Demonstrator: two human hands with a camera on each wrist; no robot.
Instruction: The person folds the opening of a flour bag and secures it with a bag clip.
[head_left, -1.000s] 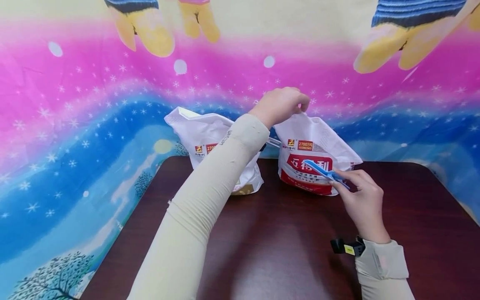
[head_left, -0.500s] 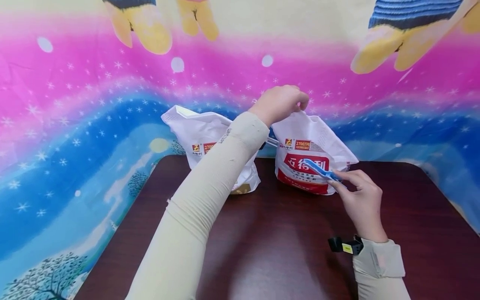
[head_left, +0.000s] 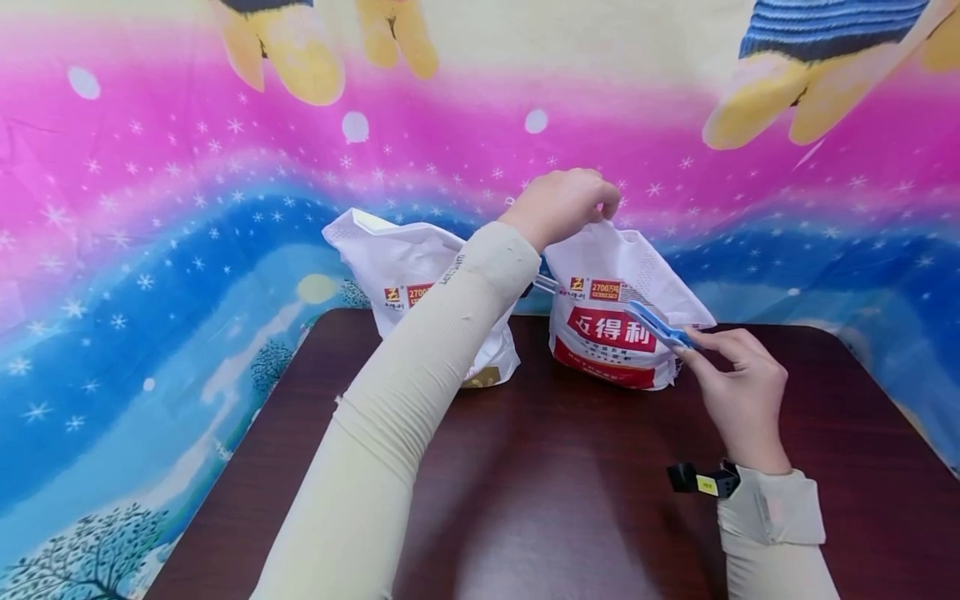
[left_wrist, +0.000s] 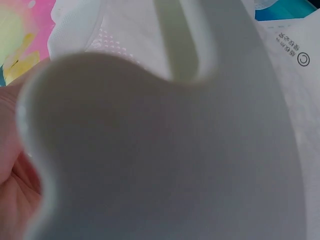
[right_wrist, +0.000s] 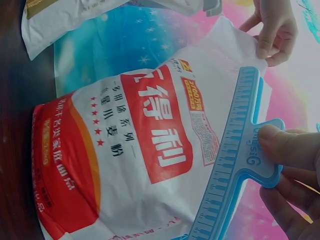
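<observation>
A white flour bag (head_left: 600,262) with a red label stands upright at the back of the table, its top edge raised. Reaching across from the left, my left hand (head_left: 566,204) pinches the upper left corner of that bag. My right hand (head_left: 742,387) holds a blue clip (head_left: 652,323) by its grips, thumb against fingers, in front of the bag's right side. In the right wrist view the long clip (right_wrist: 225,150), printed with piano keys, slants across the bag's upper part. A blurred pale piece with a slot (left_wrist: 150,150) fills most of the left wrist view.
A second white flour bag (head_left: 393,258) stands to the left, partly hidden behind my left sleeve (head_left: 397,417). Both bags are on a dark brown table (head_left: 540,500) with a printed cloth backdrop (head_left: 270,183) close behind it.
My right hand and the blue clip have shifted a little to the right and up, uncovering more of the red label. The left hand stays at the bag's corner.
</observation>
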